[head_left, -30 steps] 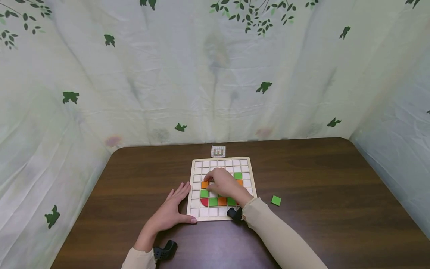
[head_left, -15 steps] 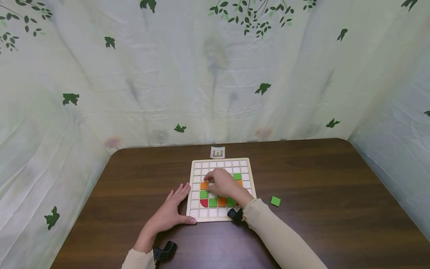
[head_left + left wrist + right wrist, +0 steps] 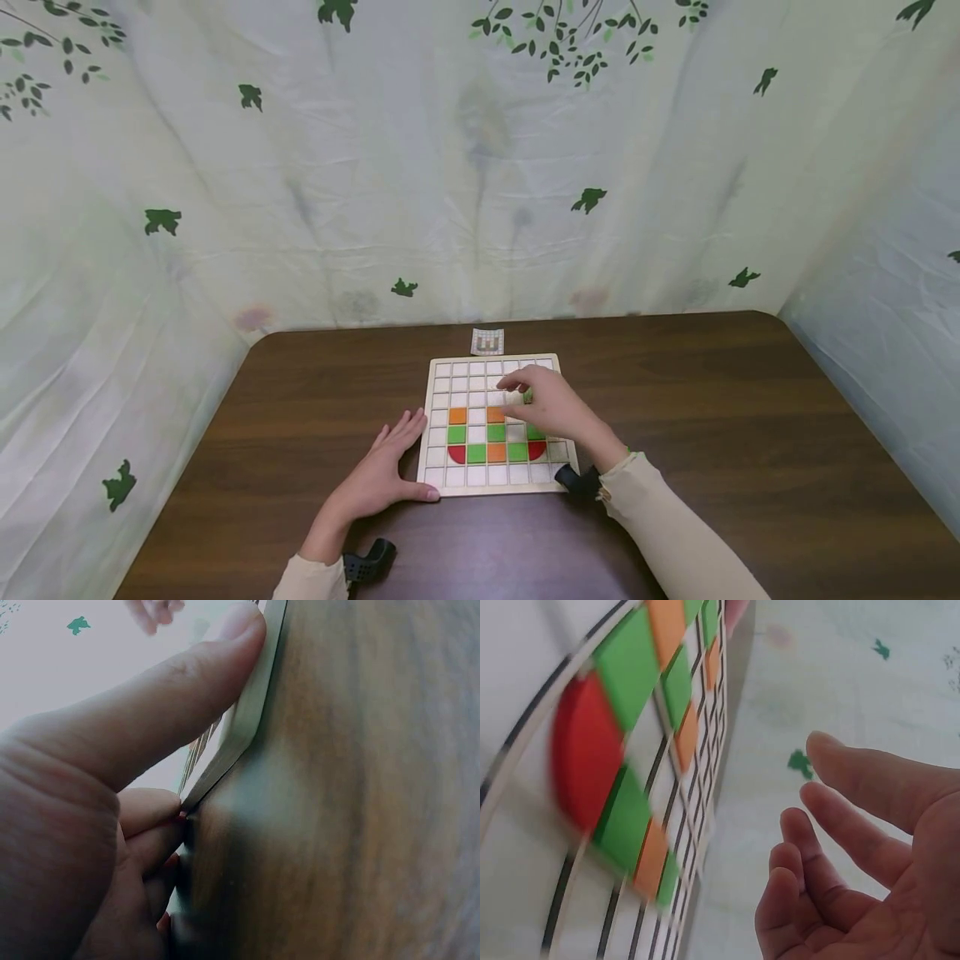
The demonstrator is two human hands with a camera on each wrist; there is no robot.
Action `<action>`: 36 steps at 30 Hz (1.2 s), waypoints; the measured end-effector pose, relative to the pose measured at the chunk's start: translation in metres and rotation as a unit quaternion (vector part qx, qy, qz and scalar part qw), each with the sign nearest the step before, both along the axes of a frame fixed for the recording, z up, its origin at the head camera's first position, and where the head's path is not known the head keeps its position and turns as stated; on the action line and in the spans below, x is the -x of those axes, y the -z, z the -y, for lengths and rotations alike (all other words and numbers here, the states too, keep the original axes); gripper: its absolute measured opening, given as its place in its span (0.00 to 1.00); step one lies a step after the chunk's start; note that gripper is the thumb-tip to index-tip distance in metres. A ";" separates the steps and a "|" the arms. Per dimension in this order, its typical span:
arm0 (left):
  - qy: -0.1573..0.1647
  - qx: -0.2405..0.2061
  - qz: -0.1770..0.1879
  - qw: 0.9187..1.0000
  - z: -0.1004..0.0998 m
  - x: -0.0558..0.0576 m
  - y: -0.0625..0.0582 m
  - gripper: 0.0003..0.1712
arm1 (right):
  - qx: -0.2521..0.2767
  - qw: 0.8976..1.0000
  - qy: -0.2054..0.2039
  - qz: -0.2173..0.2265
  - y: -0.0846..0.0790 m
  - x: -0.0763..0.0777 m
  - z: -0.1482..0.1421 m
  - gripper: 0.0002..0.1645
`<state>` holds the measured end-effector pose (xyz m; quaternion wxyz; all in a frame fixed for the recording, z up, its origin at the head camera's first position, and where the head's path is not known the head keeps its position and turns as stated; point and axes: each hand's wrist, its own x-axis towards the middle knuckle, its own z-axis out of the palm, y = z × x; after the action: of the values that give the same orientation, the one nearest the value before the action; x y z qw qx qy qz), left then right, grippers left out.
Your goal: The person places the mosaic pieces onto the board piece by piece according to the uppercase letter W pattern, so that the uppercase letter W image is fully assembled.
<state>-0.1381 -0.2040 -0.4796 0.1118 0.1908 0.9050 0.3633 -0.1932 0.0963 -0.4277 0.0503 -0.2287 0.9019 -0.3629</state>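
A wooden grid board [image 3: 455, 477] with white cells lies on the table. Green tiles [image 3: 476, 453], orange tiles [image 3: 458, 415] and two rounded red tiles [image 3: 457, 454] fill some of its cells. My left hand [image 3: 378, 475] rests at the board's near left corner, fingers along the left edge and thumb [image 3: 187, 697] on the front edge. Over the board's right half is my right hand [image 3: 558, 404], partly covering a green tile [image 3: 528, 394]. In the right wrist view, the right hand's thumb [image 3: 855, 769] and loosely bent fingers stand apart with nothing between them.
A small printed card [image 3: 487, 342] lies just beyond the board's far edge. The brown wooden table [image 3: 697, 392] extends to both sides, with a leaf-patterned curtain [image 3: 420, 167] behind it. Each wrist carries a black camera mount [image 3: 371, 560].
My right hand has moved from the board's left tile column to the right, uncovering the middle tiles. The right arm now covers where a loose green tile lay. My left hand stays put.
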 end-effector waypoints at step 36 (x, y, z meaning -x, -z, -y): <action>0.001 -0.001 -0.007 1.000 0.000 0.000 0.001 0.69 | 0.009 0.997 0.079 0.003 0.018 -0.060 -0.132 0.21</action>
<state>-0.1379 -0.2041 -0.4809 0.1057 0.1947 0.9050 0.3631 -0.1329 0.2288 -0.4460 0.0222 -0.1563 0.9137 -0.3744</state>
